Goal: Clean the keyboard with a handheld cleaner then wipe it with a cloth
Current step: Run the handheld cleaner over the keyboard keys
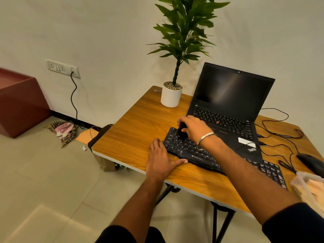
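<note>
Only pot (171,97) (pebbles (172,85); plant (184,32))

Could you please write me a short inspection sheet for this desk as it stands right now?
Surface: wooden table, glossy.
Job's things: black keyboard in front of the open laptop; dark handheld cleaner on its left keys; pale cloth at the right edge.
Clutter: potted plant, mouse.
Hands: right hand grips the cleaner; left hand flat beside the keyboard.
Cables: black cables right of the laptop; wall cord.
Surroundings: rags on the floor.
</note>
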